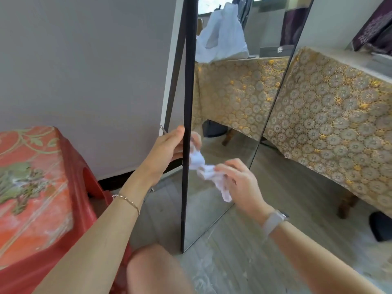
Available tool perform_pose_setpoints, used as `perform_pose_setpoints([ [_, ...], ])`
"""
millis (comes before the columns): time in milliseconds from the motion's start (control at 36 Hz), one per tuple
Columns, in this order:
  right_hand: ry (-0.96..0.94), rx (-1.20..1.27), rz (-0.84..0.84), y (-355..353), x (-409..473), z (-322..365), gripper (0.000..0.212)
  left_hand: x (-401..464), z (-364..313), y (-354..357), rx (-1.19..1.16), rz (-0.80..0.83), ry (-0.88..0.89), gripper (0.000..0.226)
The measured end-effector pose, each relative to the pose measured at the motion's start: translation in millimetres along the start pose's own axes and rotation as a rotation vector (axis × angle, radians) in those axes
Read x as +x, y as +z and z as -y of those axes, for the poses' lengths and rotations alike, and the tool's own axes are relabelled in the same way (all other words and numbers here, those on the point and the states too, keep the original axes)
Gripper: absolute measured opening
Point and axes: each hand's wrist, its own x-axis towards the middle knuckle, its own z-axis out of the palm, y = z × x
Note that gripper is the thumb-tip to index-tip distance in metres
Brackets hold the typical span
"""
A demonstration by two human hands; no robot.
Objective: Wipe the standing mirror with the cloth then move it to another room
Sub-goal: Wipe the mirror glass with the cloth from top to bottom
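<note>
1. One standing mirror, black-framed, upright on the wooden floor, seen nearly edge-on; rear support leg angled toward the grey wall.
2. One white cloth, crumpled, held against the lower glass just beside the near frame edge.
3. Left hand: curled round the mirror's near frame edge, thumb on the front side, fingers behind. Thin chain bracelet on that wrist.
4. Right hand: fingers bent, pinching the cloth at its lower end, close to the glass. Pale watch on that wrist.
5. One red plastic stool with floral top, left of the mirror, against the wall.
6. One worktop draped in a gold patterned cover, right of the mirror; repeated in the glass.
7. Containers: one white plastic bag, seen only as a reflection, standing on the reflected worktop; contents cannot be told. One dark box beside it, also reflected; contents not visible.
8. One dark rounded object on the floor under the worktop, at the right edge; nature unclear.
9. One bare knee at bottom centre, near the mirror's foot.
</note>
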Motion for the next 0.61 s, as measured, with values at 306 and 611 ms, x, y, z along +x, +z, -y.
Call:
perform_pose_setpoints([
  [306,-0.104,0.003,-0.371,56,6,38,0.027,3,11,0,-0.045,-0.078,0.044,0.036],
  [611,0.197,-0.248,0.19,87,-102,-38,0.016,-12,67,7,0.072,-0.304,0.216,0.023],
])
